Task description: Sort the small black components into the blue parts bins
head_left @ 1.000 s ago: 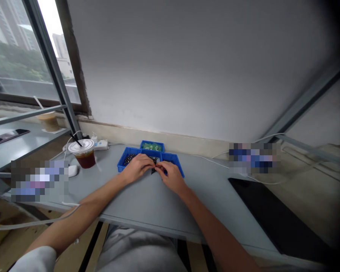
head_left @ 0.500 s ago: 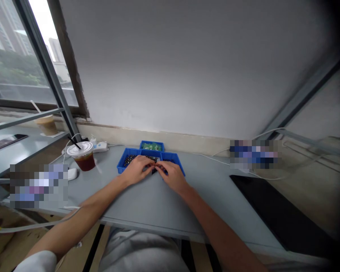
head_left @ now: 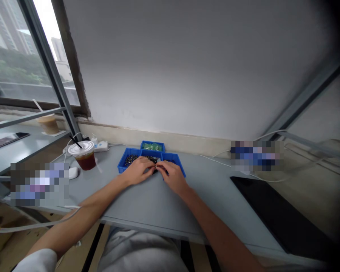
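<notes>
My left hand (head_left: pixel 138 170) and my right hand (head_left: pixel 172 175) meet fingertip to fingertip in front of the blue parts bins. Both are closed in a pinch around something tiny that I cannot make out. Beneath and behind the left hand is a blue bin (head_left: pixel 120 166) with many small dark and brassy metal pieces (head_left: pixel 130 160). Behind the right hand stands another blue bin (head_left: pixel 181 166), its contents mostly hidden by the fingers. A smaller blue bin (head_left: pixel 152 146) at the back holds green pieces in what looks like clear wrapping.
On the grey table (head_left: pixel 147 206), a lidded cup of dark drink (head_left: pixel 85 158) stands left, near a white power strip (head_left: pixel 102 146) and a white mouse (head_left: pixel 73 173). A black flat panel (head_left: pixel 274 211) lies right. Cables run along the wall; a second cup (head_left: pixel 48 124) stands on the neighbouring table.
Both hands stay together at the bins with only slight finger movement. The dark bit visible between the fingertips earlier is now less visible. The whole view has shifted slightly.
</notes>
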Demonstrator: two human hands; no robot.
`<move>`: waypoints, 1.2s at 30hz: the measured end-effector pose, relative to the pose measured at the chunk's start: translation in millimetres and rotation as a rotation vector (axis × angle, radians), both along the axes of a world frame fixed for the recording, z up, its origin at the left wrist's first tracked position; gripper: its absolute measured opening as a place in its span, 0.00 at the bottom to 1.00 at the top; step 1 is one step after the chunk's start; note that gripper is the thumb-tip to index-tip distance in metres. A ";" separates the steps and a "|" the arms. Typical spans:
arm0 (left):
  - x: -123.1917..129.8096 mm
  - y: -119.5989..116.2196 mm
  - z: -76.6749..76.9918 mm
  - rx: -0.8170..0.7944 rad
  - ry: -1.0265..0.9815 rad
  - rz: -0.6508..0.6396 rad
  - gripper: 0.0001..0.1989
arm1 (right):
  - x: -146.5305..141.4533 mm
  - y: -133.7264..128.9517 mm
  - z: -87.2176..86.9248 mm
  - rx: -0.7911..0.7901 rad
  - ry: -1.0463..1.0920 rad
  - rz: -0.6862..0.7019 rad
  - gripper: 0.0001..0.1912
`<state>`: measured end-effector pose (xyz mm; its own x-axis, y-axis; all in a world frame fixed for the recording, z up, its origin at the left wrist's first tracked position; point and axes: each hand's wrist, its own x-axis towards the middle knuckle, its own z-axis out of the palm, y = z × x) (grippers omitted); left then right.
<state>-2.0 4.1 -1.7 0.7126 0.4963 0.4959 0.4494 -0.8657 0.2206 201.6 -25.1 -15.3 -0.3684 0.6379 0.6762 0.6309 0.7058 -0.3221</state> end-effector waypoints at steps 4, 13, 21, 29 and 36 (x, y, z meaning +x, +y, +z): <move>0.5 -1.3 -0.2 0.001 -0.013 0.010 0.10 | 1.4 2.0 -2.2 0.013 0.016 0.021 0.10; 0.4 -2.7 2.2 0.004 -0.017 -0.014 0.11 | -0.3 -2.2 2.6 -0.032 0.003 0.029 0.08; 1.3 -2.9 1.1 0.005 -0.003 -0.041 0.10 | -0.7 -2.5 0.3 -0.114 -0.032 0.032 0.07; 1.7 -3.4 0.4 0.009 -0.017 -0.062 0.10 | -3.2 0.9 -3.1 -0.050 -0.121 0.000 0.14; 4.2 -3.7 -1.3 0.034 -0.069 0.024 0.09 | -5.3 0.4 -2.2 -0.060 -0.077 -0.029 0.14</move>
<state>2.2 0.4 -3.0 0.6639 0.4951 0.5605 0.4553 -0.8622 0.2222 196.3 -24.8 -17.5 -0.3990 0.6876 0.6066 0.6751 0.6680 -0.3132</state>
